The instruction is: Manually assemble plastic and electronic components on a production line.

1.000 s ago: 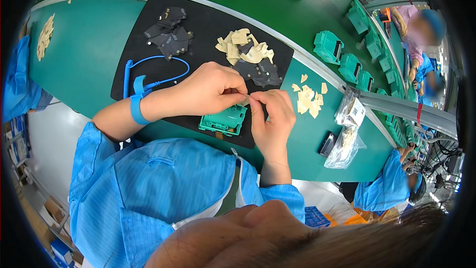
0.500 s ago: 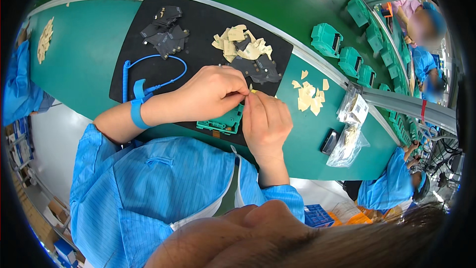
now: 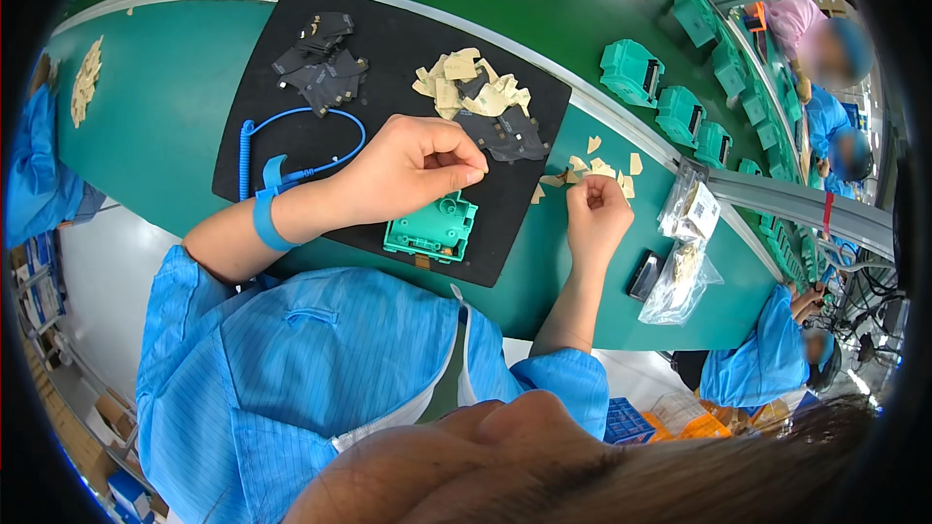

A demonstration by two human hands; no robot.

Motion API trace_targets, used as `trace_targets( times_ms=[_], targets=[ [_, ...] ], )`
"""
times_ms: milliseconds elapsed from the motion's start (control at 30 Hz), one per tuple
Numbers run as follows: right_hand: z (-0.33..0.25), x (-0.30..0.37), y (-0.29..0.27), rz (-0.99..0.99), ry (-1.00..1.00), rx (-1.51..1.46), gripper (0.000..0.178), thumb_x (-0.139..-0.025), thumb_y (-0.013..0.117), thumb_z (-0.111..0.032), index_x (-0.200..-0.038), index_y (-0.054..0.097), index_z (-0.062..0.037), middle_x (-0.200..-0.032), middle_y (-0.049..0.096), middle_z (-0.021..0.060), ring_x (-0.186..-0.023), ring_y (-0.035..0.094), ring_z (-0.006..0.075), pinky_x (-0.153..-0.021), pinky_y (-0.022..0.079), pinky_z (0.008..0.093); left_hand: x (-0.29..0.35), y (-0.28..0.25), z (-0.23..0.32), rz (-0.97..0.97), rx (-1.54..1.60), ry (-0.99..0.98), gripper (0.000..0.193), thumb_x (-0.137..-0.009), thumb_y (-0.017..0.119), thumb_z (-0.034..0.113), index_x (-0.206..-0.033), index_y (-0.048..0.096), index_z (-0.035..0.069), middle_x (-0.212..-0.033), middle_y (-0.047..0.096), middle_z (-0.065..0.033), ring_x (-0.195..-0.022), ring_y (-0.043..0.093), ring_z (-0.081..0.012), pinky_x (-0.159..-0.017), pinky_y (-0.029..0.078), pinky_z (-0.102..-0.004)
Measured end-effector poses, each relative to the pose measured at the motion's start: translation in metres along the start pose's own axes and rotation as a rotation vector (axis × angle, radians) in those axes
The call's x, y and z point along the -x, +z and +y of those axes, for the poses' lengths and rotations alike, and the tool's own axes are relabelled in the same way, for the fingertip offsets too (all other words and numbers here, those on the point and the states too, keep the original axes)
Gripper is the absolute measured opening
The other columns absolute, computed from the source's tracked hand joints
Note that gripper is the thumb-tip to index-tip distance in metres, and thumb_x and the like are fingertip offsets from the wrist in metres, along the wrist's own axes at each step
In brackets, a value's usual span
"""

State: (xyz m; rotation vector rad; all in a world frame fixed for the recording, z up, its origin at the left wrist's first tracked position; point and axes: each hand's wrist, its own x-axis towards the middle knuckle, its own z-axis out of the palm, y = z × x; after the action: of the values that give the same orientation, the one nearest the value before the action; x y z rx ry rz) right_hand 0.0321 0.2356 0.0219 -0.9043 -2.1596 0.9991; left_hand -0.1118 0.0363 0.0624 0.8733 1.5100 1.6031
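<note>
My left hand point(image 3: 419, 167), with a blue wrist strap point(image 3: 269, 219) on its wrist, hovers above a green plastic housing point(image 3: 433, 225) on the black mat point(image 3: 408, 49). Its thumb and forefinger are pinched; whatever lies between them is too small to make out. Over the cream paper scraps point(image 3: 621, 175) to the right of the mat is my right hand point(image 3: 598, 216), its fingers closed and partly covering the pile. What those fingertips hold, if anything, is hidden. A brown-gold tab point(image 3: 422, 261) shows at the housing's near edge.
Dark cut pieces point(image 3: 325, 68) lie on the mat's far left, cream sheets point(image 3: 473, 82) on its far right. A coiled blue cord point(image 3: 245, 150) runs left. Plastic bags point(image 3: 684, 277) and a black object point(image 3: 645, 276) sit at right. Green housings point(image 3: 631, 73) line the conveyor beyond the rail.
My right hand has moved right, away from my left hand, to the scrap pile. My left hand stays over the housing, still pinched. Cream pieces now show at the pile's left side.
</note>
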Motion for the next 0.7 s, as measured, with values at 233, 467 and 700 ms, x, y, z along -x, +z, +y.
trace_targets(
  times_ms=[233,467,700],
  targets=[
    [-0.061,0.029,-0.004,-0.103,-0.252,-0.174,0.009,-0.069,0.065,0.002,-0.071,0.058,-0.0032,-0.064,0.056,0.0032,-0.056,0.051,0.0111,-0.050,0.038,0.0230,-0.010,0.015,0.010,0.017,-0.670,0.524,0.035,-0.063,0.077,0.007,-0.096,0.065,0.001,-0.096,0.062,-0.0102,-0.081,0.059,-0.0237,-0.066,0.049,-0.0292],
    [-0.073,0.035,-0.005,-0.087,-0.414,-0.120,0.015,-0.066,0.065,0.004,-0.072,0.055,-0.0050,-0.065,0.055,0.0050,-0.058,0.052,0.0185,-0.050,0.039,0.0280,-0.001,0.016,0.020,-0.096,-0.458,0.228,0.029,-0.061,0.075,0.008,-0.087,0.066,0.001,-0.082,0.065,-0.0100,-0.075,0.061,-0.0230,-0.063,0.048,-0.0327],
    [-0.076,0.038,-0.004,-0.046,-0.493,-0.062,0.020,-0.063,0.066,0.006,-0.075,0.054,-0.0063,-0.064,0.054,0.0044,-0.057,0.052,0.0209,-0.051,0.041,0.0299,0.001,0.022,0.019,0.007,-0.651,0.317,0.017,-0.066,0.070,0.020,-0.073,0.066,0.005,-0.069,0.064,-0.0048,-0.070,0.062,-0.0237,-0.061,0.049,-0.0345]
  ],
)
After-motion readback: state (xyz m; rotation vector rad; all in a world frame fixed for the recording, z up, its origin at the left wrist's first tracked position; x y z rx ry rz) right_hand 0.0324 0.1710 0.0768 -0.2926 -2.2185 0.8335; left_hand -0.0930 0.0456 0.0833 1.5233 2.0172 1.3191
